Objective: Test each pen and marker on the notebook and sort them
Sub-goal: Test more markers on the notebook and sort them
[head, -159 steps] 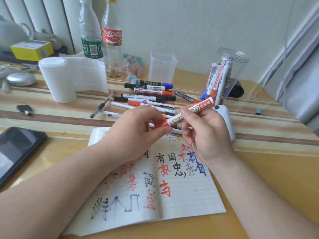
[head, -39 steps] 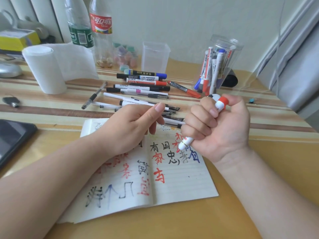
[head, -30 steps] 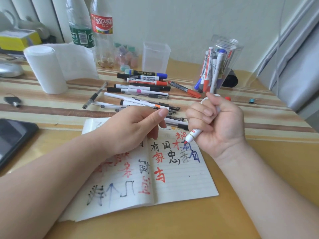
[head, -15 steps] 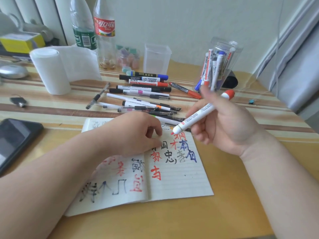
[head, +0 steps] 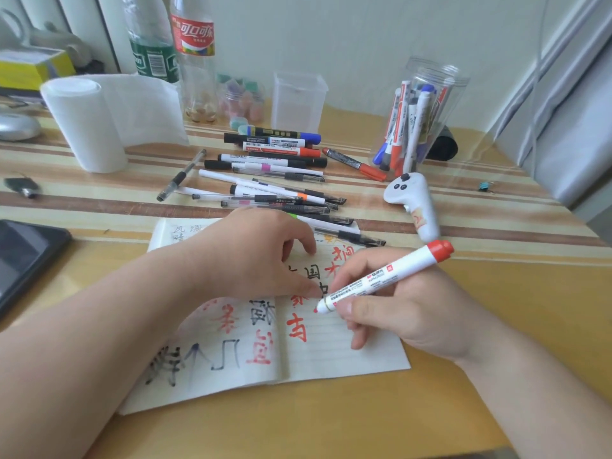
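An open lined notebook (head: 347, 356) lies on the table, covered with red, black and blue test strokes. My right hand (head: 407, 316) grips a white marker (head: 381, 276) in a writing hold. Its red cap sits on the back end and its red tip is down at the right page. My left hand (head: 251, 256) rests on the notebook's upper middle, fingertips pressing the paper and holding nothing. Several loose pens and markers (head: 275, 180) lie in a pile just beyond the notebook. A clear round jar (head: 427, 94) at the back right holds several markers.
An empty clear square container (head: 298, 101) stands behind the pile. A white controller (head: 414, 203) lies right of the pens. A phone (head: 23, 256) is at the left edge, with a tissue roll (head: 86, 124) and two bottles (head: 195, 58) at the back left.
The marker was uncapped and its cap put on the back end. My right hand turned it into a writing grip and lowered the tip to the page; my left hand settled onto the notebook.
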`<state>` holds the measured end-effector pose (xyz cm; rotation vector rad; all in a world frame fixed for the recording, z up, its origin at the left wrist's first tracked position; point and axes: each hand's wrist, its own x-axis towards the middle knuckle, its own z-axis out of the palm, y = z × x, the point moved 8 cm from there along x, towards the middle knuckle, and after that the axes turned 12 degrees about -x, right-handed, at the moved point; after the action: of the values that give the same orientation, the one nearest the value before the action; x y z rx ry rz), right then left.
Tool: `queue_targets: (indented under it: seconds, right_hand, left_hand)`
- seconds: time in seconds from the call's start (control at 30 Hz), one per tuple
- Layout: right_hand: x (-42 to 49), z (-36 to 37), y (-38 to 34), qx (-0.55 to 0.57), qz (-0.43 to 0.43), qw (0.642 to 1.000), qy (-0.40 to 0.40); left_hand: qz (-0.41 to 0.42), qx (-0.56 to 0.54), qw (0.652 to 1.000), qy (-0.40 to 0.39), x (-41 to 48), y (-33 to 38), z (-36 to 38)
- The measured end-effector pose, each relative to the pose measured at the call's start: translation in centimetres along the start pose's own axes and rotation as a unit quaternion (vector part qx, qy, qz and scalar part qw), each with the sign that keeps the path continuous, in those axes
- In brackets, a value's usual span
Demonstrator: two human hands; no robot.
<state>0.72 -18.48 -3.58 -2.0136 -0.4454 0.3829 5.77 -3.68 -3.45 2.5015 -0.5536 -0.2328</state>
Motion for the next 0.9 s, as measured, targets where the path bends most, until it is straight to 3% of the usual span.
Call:
queue_targets:
  seconds: [0.23, 0.9]
  right_hand:
    - [0.5, -0.1, 0.7, -0.054, 0.02, 0.997, 0.045]
    - [0.2, 0.7, 0.3, -0.104, 0.009, 0.994, 0.009]
  left_hand:
    - [-0.064, 0.008, 0.998, -0.014, -0.1, -0.4, 0.0]
    - [-0.053, -0.001, 0.998, -0.016, -0.1, -0.1, 0.2]
